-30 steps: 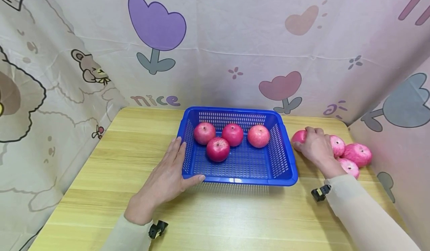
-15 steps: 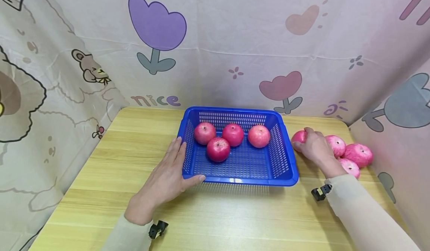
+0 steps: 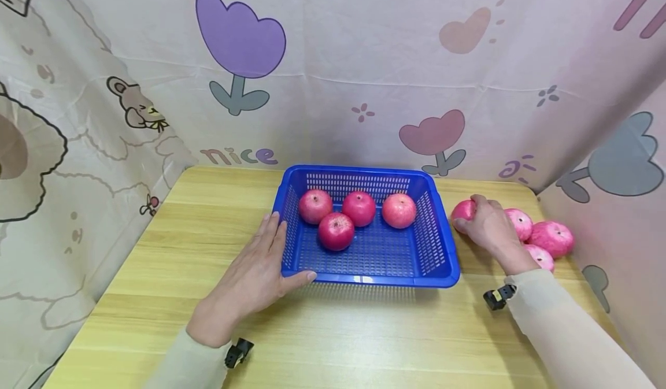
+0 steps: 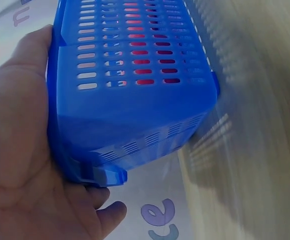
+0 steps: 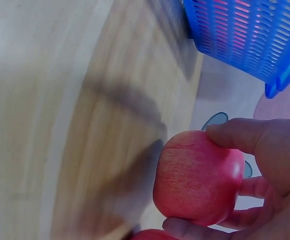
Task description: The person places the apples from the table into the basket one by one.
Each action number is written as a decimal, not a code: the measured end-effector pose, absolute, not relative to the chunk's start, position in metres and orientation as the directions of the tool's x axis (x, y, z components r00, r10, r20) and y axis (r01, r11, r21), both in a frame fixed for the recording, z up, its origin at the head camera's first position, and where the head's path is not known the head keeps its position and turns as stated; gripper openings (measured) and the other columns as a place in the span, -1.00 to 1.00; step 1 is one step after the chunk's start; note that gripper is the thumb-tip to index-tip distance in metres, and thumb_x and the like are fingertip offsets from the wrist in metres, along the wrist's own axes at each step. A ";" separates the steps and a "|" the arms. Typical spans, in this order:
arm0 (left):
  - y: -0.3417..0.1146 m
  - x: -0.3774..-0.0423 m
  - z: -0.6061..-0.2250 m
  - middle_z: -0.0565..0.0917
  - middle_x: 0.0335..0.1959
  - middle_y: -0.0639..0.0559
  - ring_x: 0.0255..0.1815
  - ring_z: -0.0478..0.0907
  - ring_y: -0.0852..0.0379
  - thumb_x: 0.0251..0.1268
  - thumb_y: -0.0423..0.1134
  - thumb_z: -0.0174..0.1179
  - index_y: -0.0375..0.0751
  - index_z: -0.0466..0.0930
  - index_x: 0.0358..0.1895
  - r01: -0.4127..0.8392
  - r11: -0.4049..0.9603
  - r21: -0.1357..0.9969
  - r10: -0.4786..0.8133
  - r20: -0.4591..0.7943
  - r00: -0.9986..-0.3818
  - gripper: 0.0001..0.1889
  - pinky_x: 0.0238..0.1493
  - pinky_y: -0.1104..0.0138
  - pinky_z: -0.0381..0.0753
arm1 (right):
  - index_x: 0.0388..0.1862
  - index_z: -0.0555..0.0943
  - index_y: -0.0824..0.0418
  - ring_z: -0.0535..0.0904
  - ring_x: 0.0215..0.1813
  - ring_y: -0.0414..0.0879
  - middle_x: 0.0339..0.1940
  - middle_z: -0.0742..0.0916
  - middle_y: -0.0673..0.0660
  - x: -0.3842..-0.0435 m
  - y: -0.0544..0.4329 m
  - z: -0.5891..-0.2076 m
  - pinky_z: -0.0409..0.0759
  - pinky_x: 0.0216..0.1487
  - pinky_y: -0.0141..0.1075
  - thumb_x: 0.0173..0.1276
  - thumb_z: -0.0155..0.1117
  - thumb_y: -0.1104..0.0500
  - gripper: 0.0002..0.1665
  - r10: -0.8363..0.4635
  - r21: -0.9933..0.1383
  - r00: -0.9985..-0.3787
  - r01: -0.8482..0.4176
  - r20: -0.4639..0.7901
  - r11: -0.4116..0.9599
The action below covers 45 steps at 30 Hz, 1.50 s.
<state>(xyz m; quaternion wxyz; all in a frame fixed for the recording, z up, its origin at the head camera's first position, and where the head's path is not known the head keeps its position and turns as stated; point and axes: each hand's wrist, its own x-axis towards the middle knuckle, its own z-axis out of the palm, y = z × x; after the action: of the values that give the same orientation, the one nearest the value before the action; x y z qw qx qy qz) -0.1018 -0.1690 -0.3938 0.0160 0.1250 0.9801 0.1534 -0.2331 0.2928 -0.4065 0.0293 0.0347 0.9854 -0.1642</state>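
Note:
A blue plastic basket stands on the table with several red apples inside, one apple lying nearest its front left. My left hand rests on the basket's front left corner, fingers fairly straight along the left rim and thumb on the front rim. In the left wrist view, the palm lies against the basket's rim. To the right of the basket, my right hand holds a red apple between thumb and fingers; the hand covers part of it in the head view.
Several more apples lie grouped just right of my right hand, among them one apple near the table's right edge. A printed cloth hangs behind the wooden table and along its sides.
The view has shifted very slightly. Both hands, the basket and the apples stay practically where they were, with my right hand on the same apple throughout.

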 end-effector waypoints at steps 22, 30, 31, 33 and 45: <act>-0.171 -0.103 -0.397 -0.19 0.76 -0.31 0.78 -0.28 -0.27 0.22 0.72 -0.08 -0.41 -0.05 0.69 0.249 0.916 0.314 0.256 0.019 -0.966 0.34 0.68 -0.17 0.02 | 0.52 0.31 0.38 0.43 0.24 0.56 0.37 0.43 0.58 -0.210 0.254 -0.328 0.48 0.17 0.48 0.38 0.41 0.00 -0.12 -0.040 -0.332 -0.986 -0.093 0.165 0.939; -0.171 -0.103 -0.398 -0.20 0.77 -0.30 0.78 -0.28 -0.27 0.21 0.72 -0.06 -0.40 -0.06 0.70 0.246 0.914 0.323 0.255 0.017 -0.967 0.34 0.68 -0.18 0.03 | 0.49 0.39 0.25 0.47 0.32 0.43 0.40 0.47 0.45 -0.199 0.208 -0.311 0.53 0.21 0.41 0.35 0.45 0.04 -0.19 -0.163 -0.350 -0.975 -0.207 0.152 0.914; -0.171 -0.103 -0.398 -0.20 0.77 -0.30 0.78 -0.28 -0.27 0.21 0.72 -0.06 -0.40 -0.07 0.70 0.246 0.914 0.323 0.254 0.017 -0.967 0.34 0.68 -0.18 0.03 | 0.50 0.39 0.25 0.48 0.33 0.42 0.41 0.47 0.44 -0.198 0.203 -0.311 0.54 0.22 0.40 0.35 0.46 0.05 -0.18 -0.185 -0.346 -0.972 -0.225 0.146 0.911; -0.171 -0.104 -0.398 -0.20 0.77 -0.30 0.78 -0.28 -0.27 0.21 0.72 -0.06 -0.40 -0.07 0.70 0.246 0.913 0.325 0.254 0.017 -0.967 0.34 0.68 -0.17 0.04 | 0.50 0.39 0.25 0.48 0.35 0.42 0.43 0.47 0.42 -0.198 0.194 -0.313 0.55 0.23 0.39 0.34 0.47 0.05 -0.18 -0.220 -0.338 -0.967 -0.252 0.129 0.907; -0.170 -0.103 -0.399 -0.19 0.76 -0.32 0.78 -0.26 -0.29 0.20 0.72 -0.06 -0.40 -0.06 0.70 0.243 0.911 0.334 0.251 0.020 -0.968 0.35 0.66 -0.18 0.05 | 0.44 0.49 0.21 0.62 0.21 0.32 0.29 0.56 0.44 -0.201 0.161 -0.342 0.69 0.19 0.26 0.27 0.59 0.02 -0.18 -0.394 -0.288 -0.918 -0.388 0.040 0.876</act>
<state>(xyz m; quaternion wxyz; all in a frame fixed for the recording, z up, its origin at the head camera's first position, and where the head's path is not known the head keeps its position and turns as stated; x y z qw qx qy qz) -0.1035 -0.1701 -0.3986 0.0119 0.1263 0.9773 0.1694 -0.2011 0.1610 -0.3421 0.0101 -0.2017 0.9684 -0.1465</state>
